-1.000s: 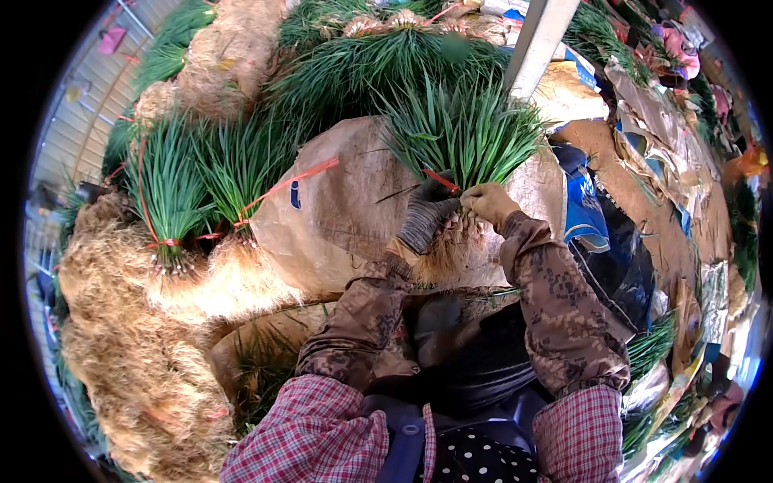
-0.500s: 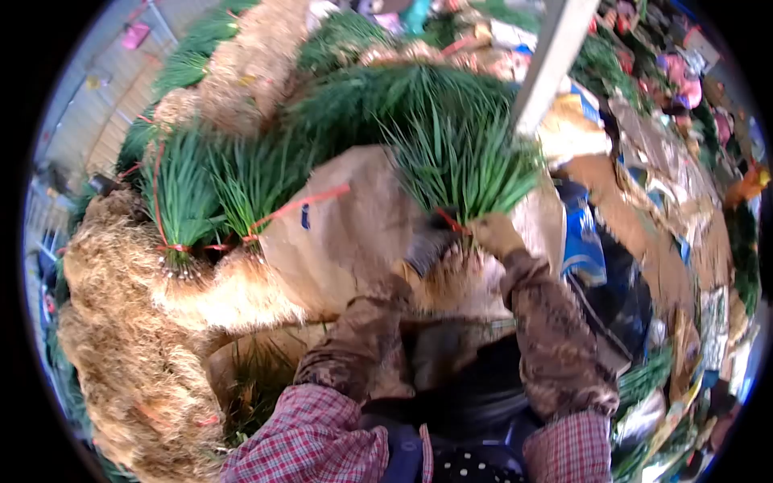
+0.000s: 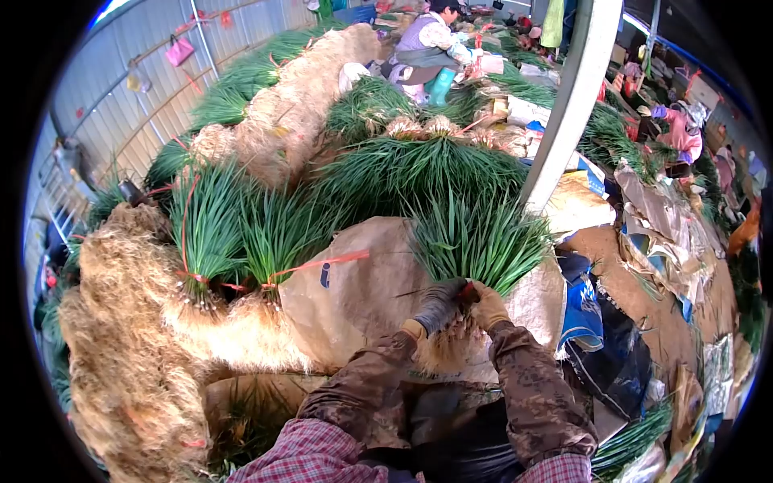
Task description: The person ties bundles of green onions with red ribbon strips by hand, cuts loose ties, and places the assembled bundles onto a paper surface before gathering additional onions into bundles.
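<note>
A bundle of green onions (image 3: 481, 245) lies in front of me, its green leaves pointing away and its pale roots (image 3: 445, 348) towards me. It rests on a sheet of brown paper (image 3: 366, 270). My left hand (image 3: 439, 306), in a grey glove, is closed at the bundle's neck. My right hand (image 3: 486, 307), in a tan glove, is closed against the other side. Between the fingertips shows a bit of red tie (image 3: 467, 293); the gloves hide most of it. Left of the paper stand two bundles (image 3: 205, 229) bound with red ties.
A slanted white post (image 3: 573, 105) rises behind the bundle. Heaped roots (image 3: 133, 338) fill the left side. Blue and black plastic sacks (image 3: 608, 346) lie to my right. One person (image 3: 427, 48) crouches at the back, another in pink (image 3: 683, 133) at the far right.
My view has tilted up, showing more of the background. My hands have drawn closer together over the red tie, hiding more of it.
</note>
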### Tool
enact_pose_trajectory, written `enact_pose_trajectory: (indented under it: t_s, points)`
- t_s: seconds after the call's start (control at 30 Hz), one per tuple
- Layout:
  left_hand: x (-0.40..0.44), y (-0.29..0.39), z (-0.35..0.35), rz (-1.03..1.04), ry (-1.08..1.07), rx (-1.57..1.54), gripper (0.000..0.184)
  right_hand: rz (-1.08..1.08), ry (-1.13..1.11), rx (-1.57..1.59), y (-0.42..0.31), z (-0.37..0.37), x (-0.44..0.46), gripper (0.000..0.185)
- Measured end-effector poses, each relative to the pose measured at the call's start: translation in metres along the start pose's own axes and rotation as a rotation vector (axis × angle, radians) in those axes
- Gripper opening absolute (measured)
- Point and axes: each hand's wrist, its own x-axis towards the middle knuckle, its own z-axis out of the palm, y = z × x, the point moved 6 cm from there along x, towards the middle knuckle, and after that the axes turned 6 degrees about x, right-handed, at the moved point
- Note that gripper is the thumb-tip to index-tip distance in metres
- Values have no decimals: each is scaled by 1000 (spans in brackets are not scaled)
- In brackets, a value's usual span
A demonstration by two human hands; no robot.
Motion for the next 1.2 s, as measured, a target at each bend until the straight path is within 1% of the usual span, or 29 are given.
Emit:
enact_pose_trajectory:
  t_s: [0.07, 0.1, 0.2, 0.27, 0.37, 0.4, 0.47, 0.53, 0.6, 0.7, 0.8, 0.83, 0.9, 0.97, 1.0, 1.03, 1.1, 1.17, 1.2]
  points:
    - [1, -13, 6, 17, 59, -29, 22, 21, -19, -9, 3, 2, 3, 56]
    - [2, -18, 8, 26, 88, -43, 24, 10, -10, -39, 2, 2, 3, 55]
    - [5, -32, 16, -16, 146, 47, 22, -16, 11, -157, -7, 2, 2, 54]
    - [8, -19, 13, -26, 162, 146, 19, -26, 17, -274, -26, -2, -4, 54]
    - [11, -15, 20, -105, 145, 319, 18, -6, 34, -227, -11, 2, 0, 48]
    - [11, -16, 24, -141, 132, 381, 18, -98, 88, -338, 3, 6, 4, 45]
    - [11, -21, 33, -123, 71, 414, 18, -287, 197, -555, 41, 17, 14, 39]
    - [9, -23, 36, -124, 30, 430, 19, -132, 204, -81, 63, 17, 24, 35]
    - [7, -26, 36, -141, 7, 426, 21, -42, 233, 184, 75, 17, 27, 36]
    - [4, -38, 39, -43, 5, 254, 26, 9, 277, 267, 74, 16, 23, 44]
    - [0, -48, 40, 25, 61, 30, 26, 59, 262, 419, 70, 15, 19, 39]
    - [-1, -49, 38, 5, 30, 7, 25, 60, 253, 517, 69, 17, 18, 37]
    - [-4, -47, 32, -35, -34, -40, 24, 55, 238, 531, 64, 19, 17, 35]
    - [-4, -76, 43, -36, -56, -282, 23, 43, 224, 368, 51, 18, 12, 35]
    - [-6, -78, 41, -37, -66, -403, 23, 74, 226, 433, 43, 17, 10, 35]
    - [-8, -81, 40, -84, -75, -391, 22, 105, 227, 496, 31, 16, 7, 35]
    - [-5, -83, 38, -174, -94, -371, 21, 96, 220, 492, 37, 18, 11, 36]
    - [0, -97, 52, -253, -111, -377, 19, 28, 201, 362, 73, 24, 23, 36]
    - [-2, -110, 65, -303, -128, -382, 18, 34, 195, 254, 45, 14, 8, 36]
